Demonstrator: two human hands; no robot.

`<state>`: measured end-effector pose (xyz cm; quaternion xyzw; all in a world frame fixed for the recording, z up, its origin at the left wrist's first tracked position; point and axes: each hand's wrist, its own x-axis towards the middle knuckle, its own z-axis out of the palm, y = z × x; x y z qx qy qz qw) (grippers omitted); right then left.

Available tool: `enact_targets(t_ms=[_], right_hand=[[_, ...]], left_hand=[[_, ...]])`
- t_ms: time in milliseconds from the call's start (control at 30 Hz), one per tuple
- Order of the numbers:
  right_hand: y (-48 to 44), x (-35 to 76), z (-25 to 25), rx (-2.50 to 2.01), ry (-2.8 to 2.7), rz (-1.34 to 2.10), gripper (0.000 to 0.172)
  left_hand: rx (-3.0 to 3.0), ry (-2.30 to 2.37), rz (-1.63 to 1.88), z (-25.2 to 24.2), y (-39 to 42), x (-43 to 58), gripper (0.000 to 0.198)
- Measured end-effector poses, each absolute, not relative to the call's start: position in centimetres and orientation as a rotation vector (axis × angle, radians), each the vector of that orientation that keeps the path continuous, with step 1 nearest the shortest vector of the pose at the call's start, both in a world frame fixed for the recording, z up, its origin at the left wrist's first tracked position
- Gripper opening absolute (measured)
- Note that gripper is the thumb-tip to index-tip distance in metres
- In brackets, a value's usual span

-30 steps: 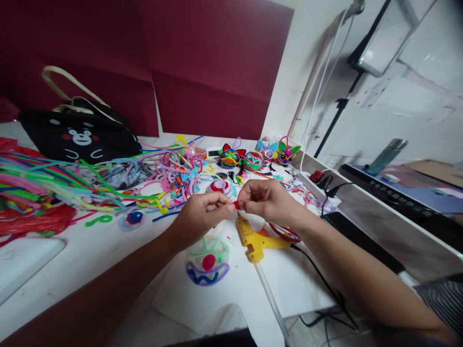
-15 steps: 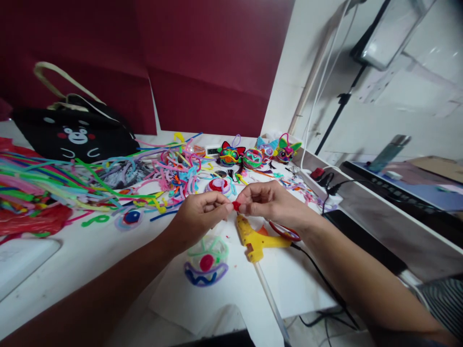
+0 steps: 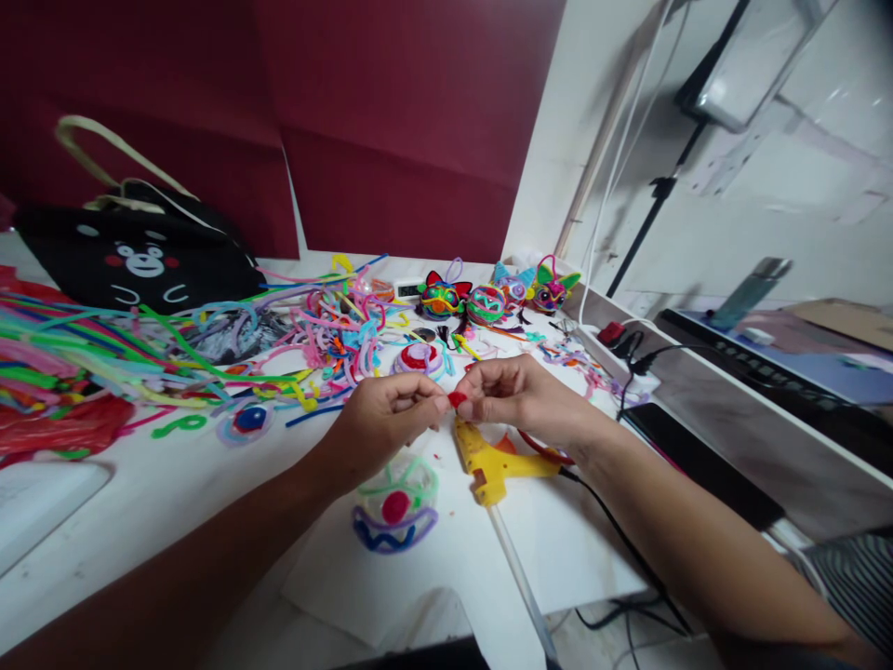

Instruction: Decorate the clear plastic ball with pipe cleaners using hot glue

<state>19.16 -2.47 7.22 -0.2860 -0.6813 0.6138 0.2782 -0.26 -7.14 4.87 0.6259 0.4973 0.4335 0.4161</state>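
Between the fingertips of my two hands is a small red fuzzy piece [image 3: 457, 399], perhaps a bit of pipe cleaner. My left hand [image 3: 394, 414] pinches it from the left, its other fingers curled. From the right my right hand [image 3: 513, 393] pinches the same piece. Just below my right hand a yellow glue gun [image 3: 492, 463] lies on its side, a clear glue stick [image 3: 520, 568] reaching out of it toward me. Under my left wrist sits a round clear craft piece [image 3: 395, 507] with green, purple and blue pipe cleaners and a red centre.
Pipe cleaners [image 3: 76, 330] are heaped at the left, beside a black bag [image 3: 139, 256]. Several finished pipe-cleaner ornaments [image 3: 486, 302] stand at the back. A round blue-centred piece [image 3: 247, 421] lies left. A black phone [image 3: 701, 461] and a power strip [image 3: 638, 377] lie right, with cables trailing.
Both hands stay nearly in place, still pinching the red piece, which looks slightly turned between the fingertips. The whole view has shifted a little; objects on the table have not moved.
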Motion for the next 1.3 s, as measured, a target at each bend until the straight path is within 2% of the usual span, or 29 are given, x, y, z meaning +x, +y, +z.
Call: enact_targets(t_ms=[233, 600, 933, 1300], right_hand=[[-2.27, 19.39, 6.91, -0.754, -1.753, 1.735, 0.012], [-2.20, 19.29, 6.72, -0.821, -1.742, 1.748, 0.031], [-2.55, 19.26, 6.39, -0.812, -1.860, 1.683, 0.026], [-2.73, 19.32, 6.61, -0.817, -1.884, 1.634, 0.027]], left_hand=[[1.530, 1.191, 1.120, 4.99, -7.01, -0.16, 0.018], [1.546, 1.209, 1.117, 4.97, -7.07, -0.12, 0.016], [1.809, 1.277, 1.080, 4.95, -7.34, 0.16, 0.019], [1.905, 1.288, 1.107, 4.68, -7.49, 0.12, 0.017]])
